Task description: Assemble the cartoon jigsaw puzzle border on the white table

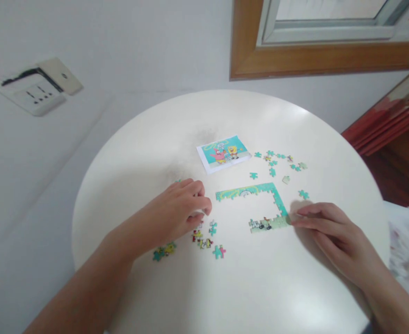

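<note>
A partly joined jigsaw puzzle (pixel 280 204) lies on the white table, with its top, right side and part of its bottom edge linked. At its lower right corner, the fingertips of my right hand (pixel 329 232) are pinched on the border. My left hand (pixel 185 204) hovers over loose pieces left of the puzzle, its fingers curled together; whatever they hold is hidden. Just below it lie red and yellow puzzle pieces (pixel 204 243), a teal piece (pixel 213 227) and a teal-and-pink piece (pixel 219 252). More yellow and green pieces (pixel 164 251) sit beside my left forearm.
A printed reference picture (pixel 223 154) with cartoon figures lies behind the puzzle. Several loose teal pieces (pixel 272 172) are scattered at the back right, near a pale piece (pixel 286 179). The round table (pixel 149 134) stands against a wall with a socket (pixel 39 93).
</note>
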Demonstrator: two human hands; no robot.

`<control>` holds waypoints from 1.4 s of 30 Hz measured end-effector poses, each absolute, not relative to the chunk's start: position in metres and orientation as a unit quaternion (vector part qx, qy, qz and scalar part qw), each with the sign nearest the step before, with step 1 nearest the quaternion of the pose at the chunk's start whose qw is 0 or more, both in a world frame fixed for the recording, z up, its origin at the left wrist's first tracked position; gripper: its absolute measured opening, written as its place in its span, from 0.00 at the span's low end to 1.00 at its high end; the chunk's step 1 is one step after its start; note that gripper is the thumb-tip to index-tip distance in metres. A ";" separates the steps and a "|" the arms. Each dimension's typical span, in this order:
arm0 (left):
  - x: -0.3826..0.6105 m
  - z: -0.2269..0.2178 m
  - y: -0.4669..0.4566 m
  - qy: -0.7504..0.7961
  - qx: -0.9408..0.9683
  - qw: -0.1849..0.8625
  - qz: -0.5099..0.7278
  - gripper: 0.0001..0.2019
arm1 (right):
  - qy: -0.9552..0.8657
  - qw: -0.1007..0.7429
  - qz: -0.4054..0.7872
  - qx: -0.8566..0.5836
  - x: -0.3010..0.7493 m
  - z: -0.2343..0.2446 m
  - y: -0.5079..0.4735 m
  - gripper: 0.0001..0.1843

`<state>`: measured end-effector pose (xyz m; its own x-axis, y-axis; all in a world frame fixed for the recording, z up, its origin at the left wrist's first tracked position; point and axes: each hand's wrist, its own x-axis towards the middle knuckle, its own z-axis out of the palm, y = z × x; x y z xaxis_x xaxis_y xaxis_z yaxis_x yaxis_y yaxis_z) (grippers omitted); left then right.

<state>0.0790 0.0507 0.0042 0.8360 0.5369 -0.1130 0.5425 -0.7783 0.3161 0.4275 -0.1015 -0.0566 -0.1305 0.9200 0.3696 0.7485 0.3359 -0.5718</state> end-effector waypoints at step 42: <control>0.079 -0.005 0.060 0.351 0.921 0.170 0.008 0.08 | -0.744 0.337 0.125 -0.564 0.430 -0.061 -0.102 0.19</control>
